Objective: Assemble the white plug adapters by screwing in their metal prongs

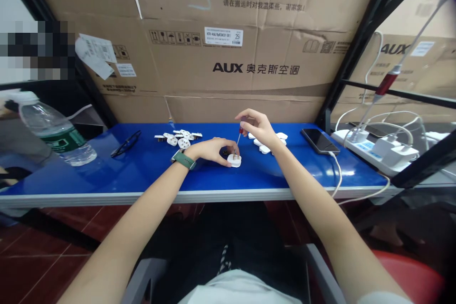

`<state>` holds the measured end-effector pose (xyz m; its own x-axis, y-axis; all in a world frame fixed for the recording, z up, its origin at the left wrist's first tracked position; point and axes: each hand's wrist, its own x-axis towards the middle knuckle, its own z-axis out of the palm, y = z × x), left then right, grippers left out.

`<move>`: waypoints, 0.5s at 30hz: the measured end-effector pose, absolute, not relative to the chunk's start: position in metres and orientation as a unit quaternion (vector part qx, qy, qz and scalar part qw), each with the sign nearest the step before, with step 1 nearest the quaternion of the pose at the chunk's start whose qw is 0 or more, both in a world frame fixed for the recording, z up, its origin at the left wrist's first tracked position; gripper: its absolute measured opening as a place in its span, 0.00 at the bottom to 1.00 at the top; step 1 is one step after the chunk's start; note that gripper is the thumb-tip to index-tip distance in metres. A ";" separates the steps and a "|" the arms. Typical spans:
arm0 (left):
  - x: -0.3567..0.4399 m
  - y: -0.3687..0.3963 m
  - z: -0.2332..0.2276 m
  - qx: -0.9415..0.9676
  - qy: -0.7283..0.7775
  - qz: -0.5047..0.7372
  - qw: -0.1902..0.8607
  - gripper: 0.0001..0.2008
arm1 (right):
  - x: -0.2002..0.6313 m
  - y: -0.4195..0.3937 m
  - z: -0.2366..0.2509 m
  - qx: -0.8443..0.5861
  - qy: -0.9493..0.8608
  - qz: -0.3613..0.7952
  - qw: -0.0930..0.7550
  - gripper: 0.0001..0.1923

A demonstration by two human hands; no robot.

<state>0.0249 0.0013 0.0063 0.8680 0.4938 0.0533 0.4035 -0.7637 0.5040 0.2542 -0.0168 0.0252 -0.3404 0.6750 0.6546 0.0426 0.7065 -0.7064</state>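
Note:
Near the middle of the blue table, my left hand [216, 150] has its thumb and fingers closed round a small white plug housing [234, 160]. My right hand [258, 126] grips a screwdriver [241, 130] by its red and dark handle. The thin shaft slants down, its tip at the plug housing. To the left lies a pile of white plug parts [184, 142], some with pin holes. Several white plug covers [264, 148] lie behind my right wrist, partly hidden by it. A green-strapped watch [183, 158] is on my left wrist.
Black glasses [126, 144] and a tilted water bottle [59, 133] are at the left. At the right, a phone [319, 141] with a white cable lies near a power strip [374, 154]. A large cardboard box [199, 90] stands behind the table [153, 175].

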 end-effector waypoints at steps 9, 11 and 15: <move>0.025 0.001 0.006 0.934 0.240 0.094 0.249 0.22 | 0.255 -0.016 0.026 -0.243 -0.763 0.296 0.520 0.09; 0.025 0.002 0.007 0.934 0.240 0.092 0.248 0.22 | 0.255 -0.015 0.025 -0.243 -0.766 0.297 0.515 0.10; 0.025 0.001 0.007 0.935 0.239 0.088 0.247 0.21 | 0.254 -0.013 0.022 -0.244 -0.771 0.307 0.502 0.10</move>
